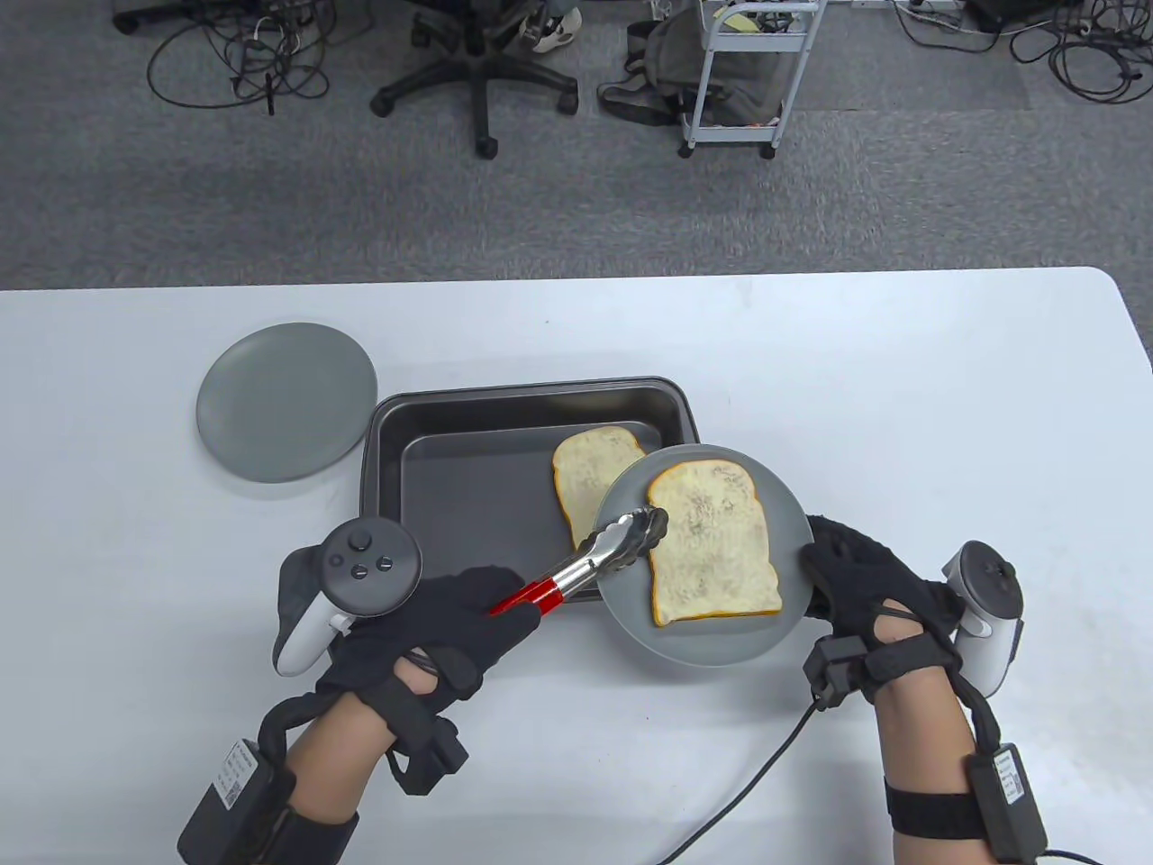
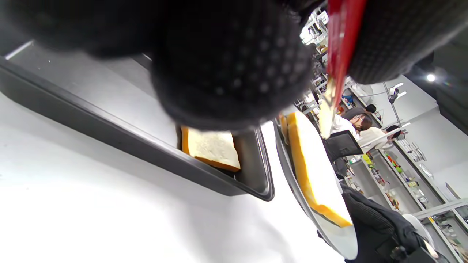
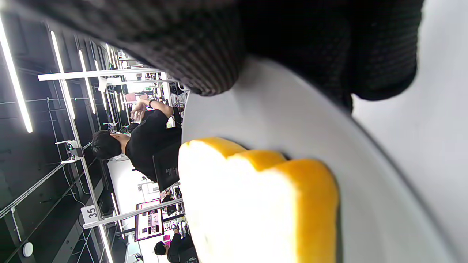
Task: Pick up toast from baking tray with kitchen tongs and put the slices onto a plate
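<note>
My right hand grips the right rim of a grey plate, held over the tray's near right corner. One toast slice lies on that plate, seen also in the right wrist view as the toast slice on the plate. My left hand grips the red handles of metal tongs; their tips look closed and rest at the toast's left edge. A second toast slice lies in the dark baking tray, partly hidden by the plate. In the left wrist view the tray holds that slice.
A second grey plate sits empty on the white table, left of the tray. A black cable runs across the table near my right wrist. Beyond the table's far edge stand an office chair and a cart on the floor.
</note>
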Demonstrator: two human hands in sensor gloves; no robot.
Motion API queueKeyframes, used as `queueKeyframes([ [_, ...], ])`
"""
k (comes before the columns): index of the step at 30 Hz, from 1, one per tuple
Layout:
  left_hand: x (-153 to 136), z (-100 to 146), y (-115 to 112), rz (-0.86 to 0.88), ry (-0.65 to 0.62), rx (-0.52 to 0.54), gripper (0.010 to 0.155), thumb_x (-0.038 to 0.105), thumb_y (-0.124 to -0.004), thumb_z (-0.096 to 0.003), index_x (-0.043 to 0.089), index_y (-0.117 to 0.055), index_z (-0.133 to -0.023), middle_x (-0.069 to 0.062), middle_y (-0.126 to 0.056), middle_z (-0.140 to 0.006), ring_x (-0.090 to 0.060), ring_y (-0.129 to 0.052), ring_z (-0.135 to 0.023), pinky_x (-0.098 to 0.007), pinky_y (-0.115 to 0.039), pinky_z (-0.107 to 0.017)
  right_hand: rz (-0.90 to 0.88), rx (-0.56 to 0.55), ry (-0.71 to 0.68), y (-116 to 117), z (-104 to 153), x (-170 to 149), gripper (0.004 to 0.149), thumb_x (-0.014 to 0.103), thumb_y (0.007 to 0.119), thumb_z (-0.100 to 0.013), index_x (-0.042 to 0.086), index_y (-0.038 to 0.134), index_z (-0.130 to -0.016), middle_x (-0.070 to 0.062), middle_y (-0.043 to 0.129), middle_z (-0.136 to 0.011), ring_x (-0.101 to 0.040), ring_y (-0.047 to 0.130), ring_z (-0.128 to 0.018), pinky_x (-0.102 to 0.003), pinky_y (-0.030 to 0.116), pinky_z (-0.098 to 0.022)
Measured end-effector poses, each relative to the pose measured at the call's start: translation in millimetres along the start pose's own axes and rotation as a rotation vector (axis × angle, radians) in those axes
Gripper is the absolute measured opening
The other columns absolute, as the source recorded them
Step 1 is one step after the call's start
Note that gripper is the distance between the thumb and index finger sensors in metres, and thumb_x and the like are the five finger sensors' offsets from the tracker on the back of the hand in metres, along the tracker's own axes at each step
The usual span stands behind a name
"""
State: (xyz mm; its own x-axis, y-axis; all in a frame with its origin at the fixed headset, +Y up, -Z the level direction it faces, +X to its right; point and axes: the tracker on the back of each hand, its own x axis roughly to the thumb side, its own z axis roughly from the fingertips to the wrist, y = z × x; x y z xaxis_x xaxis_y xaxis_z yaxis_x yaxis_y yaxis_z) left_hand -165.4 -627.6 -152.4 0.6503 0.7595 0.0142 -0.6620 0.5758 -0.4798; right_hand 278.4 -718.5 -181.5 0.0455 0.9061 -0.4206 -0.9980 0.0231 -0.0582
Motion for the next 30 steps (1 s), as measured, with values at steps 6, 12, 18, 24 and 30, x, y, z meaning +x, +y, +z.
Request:
queueKeyframes([
  [6,0.8,3.0,5.2,0.024,-0.017,-0.022,0.081,0.068,-0.083,-0.0438,0.008,-0.075,-0.097,-0.014,-0.104,-0.067,-0.014,-0.108,-0.022,-0.028,-0.094,-0.014,-0.006,-0.009,0.003,-4.2,-0.9,-0.3,0.05,0.024,0.088,-0.042,0.006,0.082,-0.088,-0.02,0.103,-0.069,-0.033,0.113,-0.044,-0.053,0.092,-0.043],
  [12,-6.7,9.3,21.9,0.105,-0.049,0.044,0.082,0.069,-0.081,-0.0442,0.009,-0.071,-0.099,-0.013,-0.102,-0.071,-0.014,-0.108,-0.026,-0.028,-0.094,-0.018,-0.019,-0.03,0.002,-13.1,-1.1,0.6,0.049,0.024,0.088,-0.042,0.007,0.082,-0.088,-0.02,0.103,-0.069,-0.033,0.113,-0.044,-0.053,0.091,-0.043],
  [18,-28.9,4.6,34.0,0.093,0.047,0.131,0.081,0.067,-0.081,-0.0446,0.01,-0.068,-0.101,-0.013,-0.099,-0.078,-0.021,-0.108,-0.031,-0.031,-0.094,-0.022,-0.051,-0.052,0.007,-24.3,-2.6,0.1,0.049,0.024,0.088,-0.042,0.007,0.082,-0.088,-0.02,0.103,-0.069,-0.033,0.113,-0.044,-0.053,0.091,-0.043],
  [24,-56.0,-11.1,27.6,0.039,0.193,0.116,0.08,0.064,-0.08,-0.0453,0.006,-0.069,-0.1,-0.016,-0.1,-0.08,-0.022,-0.109,-0.032,-0.033,-0.095,-0.023,-0.065,-0.074,0.014,-32.6,-4.0,-1.3,0.05,0.024,0.088,-0.042,0.006,0.082,-0.088,-0.02,0.103,-0.069,-0.033,0.113,-0.044,-0.053,0.091,-0.043],
  [30,-68.4,-25.5,16.6,-0.114,0.317,0.105,0.082,0.064,-0.08,-0.045,0.003,-0.073,-0.099,-0.02,-0.103,-0.077,-0.017,-0.11,-0.031,-0.032,-0.095,-0.021,-0.066,-0.073,0.012,-32.7,-3.8,-1.0,0.049,0.024,0.088,-0.042,0.007,0.082,-0.088,-0.02,0.103,-0.069,-0.034,0.113,-0.044,-0.053,0.091,-0.042],
])
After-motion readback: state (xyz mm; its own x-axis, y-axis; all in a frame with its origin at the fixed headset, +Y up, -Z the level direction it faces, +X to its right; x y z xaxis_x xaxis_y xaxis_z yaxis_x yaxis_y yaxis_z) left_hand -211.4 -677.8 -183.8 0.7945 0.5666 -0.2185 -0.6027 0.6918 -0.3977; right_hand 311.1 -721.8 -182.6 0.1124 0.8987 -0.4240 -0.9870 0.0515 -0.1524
